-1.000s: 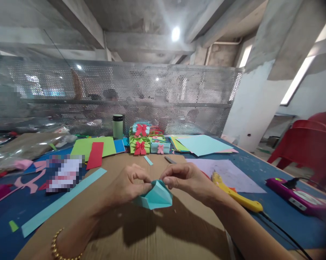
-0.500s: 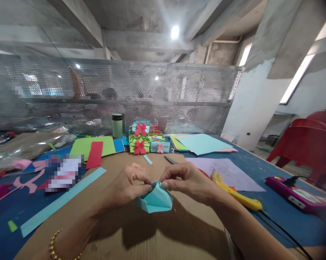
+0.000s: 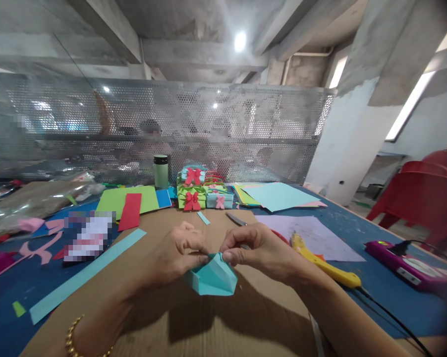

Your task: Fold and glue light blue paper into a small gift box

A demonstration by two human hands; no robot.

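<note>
A folded light-blue paper piece (image 3: pixel 214 277), shaped like a small open box, is held up over the brown cardboard (image 3: pixel 149 322). My left hand (image 3: pixel 182 250) pinches its far left edge between thumb and fingers. On the right, my right hand (image 3: pixel 258 250) pinches the peaked top corner. The fingertips of both hands nearly meet at the far side of the paper. Behind my right hand lie scissors (image 3: pixel 236 218), their blades showing and the handle partly covered by the hand. A small light-blue strip (image 3: pixel 203 218) rests on the cardboard beyond my hands.
A yellow glue gun (image 3: pixel 325 269) with a cord lies right, near a purple power strip (image 3: pixel 398 265). Finished paper boxes with bows (image 3: pixel 192 198) are stacked at the back beside a green bottle (image 3: pixel 161 172). Left are a long light-blue strip (image 3: pixel 85 277) and a red paper piece (image 3: pixel 130 211).
Both hands keep their pinch on the light-blue paper box. Its near edge sits very slightly lower, and the view has shifted a little.
</note>
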